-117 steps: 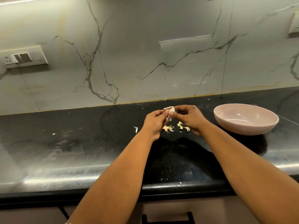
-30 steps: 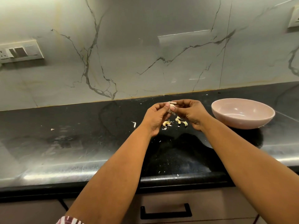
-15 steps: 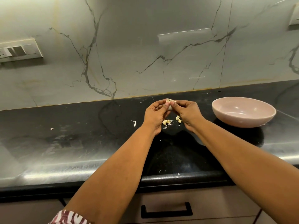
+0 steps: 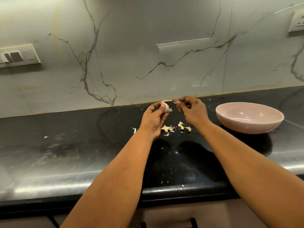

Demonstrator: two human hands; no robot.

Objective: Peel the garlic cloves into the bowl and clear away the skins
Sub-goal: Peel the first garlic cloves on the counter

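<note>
Black polished desk point(image 4: 65, 145) runs under the grip, w/ light glare along its front edge. Behind: grey marble-look wall point(image 4: 148, 55) w/ dark veins. Switch plate point(image 4: 18, 55) far left of the grip, socket point(image 4: 297, 21) upper right. Drawer handle point(image 4: 192, 223) below.

A single head-worn wide-angle camera looked forward and down from above the near edge of the glossy black stone counter point(image 4: 65, 145), facing the grey-veined marble wall point(image 4: 148, 46). Both forearms reached away from the lens, and the wide lens bowed the counter's edge. No second view was given.
</note>
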